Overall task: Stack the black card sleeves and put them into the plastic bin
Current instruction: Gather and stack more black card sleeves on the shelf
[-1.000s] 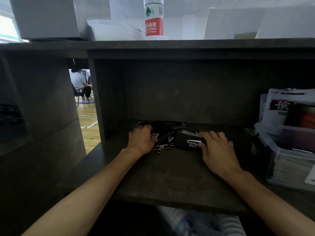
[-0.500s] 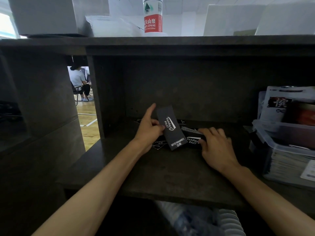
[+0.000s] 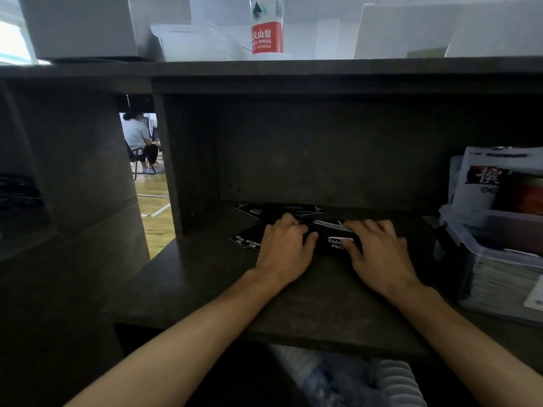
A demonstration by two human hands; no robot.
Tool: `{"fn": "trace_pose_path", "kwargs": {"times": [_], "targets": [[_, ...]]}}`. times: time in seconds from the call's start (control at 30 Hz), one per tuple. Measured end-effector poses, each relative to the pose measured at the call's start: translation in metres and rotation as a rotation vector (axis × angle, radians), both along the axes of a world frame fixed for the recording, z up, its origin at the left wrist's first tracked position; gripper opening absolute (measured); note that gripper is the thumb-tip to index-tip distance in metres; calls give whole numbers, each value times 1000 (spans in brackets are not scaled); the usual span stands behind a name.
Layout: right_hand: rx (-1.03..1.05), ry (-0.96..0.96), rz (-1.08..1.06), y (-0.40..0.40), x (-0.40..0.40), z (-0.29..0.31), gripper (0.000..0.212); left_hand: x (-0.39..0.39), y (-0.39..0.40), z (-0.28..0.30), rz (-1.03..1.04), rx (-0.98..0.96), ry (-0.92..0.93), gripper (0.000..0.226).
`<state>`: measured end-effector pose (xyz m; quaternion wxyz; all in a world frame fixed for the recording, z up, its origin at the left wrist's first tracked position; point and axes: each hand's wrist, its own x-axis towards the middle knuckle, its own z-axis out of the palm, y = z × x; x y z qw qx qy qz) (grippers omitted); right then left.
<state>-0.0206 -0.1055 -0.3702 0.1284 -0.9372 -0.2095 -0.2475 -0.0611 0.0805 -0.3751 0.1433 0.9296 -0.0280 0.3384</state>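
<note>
A stack of black card sleeves [image 3: 332,240] with white lettering lies on the dark shelf, between my two hands. My left hand [image 3: 286,249] grips its left end, thumb at the front edge. My right hand [image 3: 379,254] grips its right end, thumb on the lettering. More loose black sleeves [image 3: 246,242] lie scattered left of the stack, and others [image 3: 293,209] lie behind it toward the back wall. The clear plastic bin [image 3: 496,259] stands at the right edge and holds stacked papers.
The shelf is a dark wooden cubby [image 3: 293,289] with a side wall on the left and a board overhead. A water bottle [image 3: 266,24] stands on top. Printed booklets [image 3: 493,180] stick up behind the bin. A person sits far off through the left gap.
My left hand lifted one sleeve upright half a second ago. It has now laid it on the stack, and both hands are down on the stack's ends.
</note>
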Motion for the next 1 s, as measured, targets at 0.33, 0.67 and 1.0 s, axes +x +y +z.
{"fn": "trace_pose_path", "kwargs": {"times": [0.33,0.67,1.0], "targets": [[-122,-7,-18,-1,-1,1,52,6,58,8,322,-77,346,41],[-55,-10,-7,-2,-5,1,48,5,62,20,123,-712,96,16],[58,37,-4,0,-3,3,42,7,26,14,-341,-951,39,76]]}}
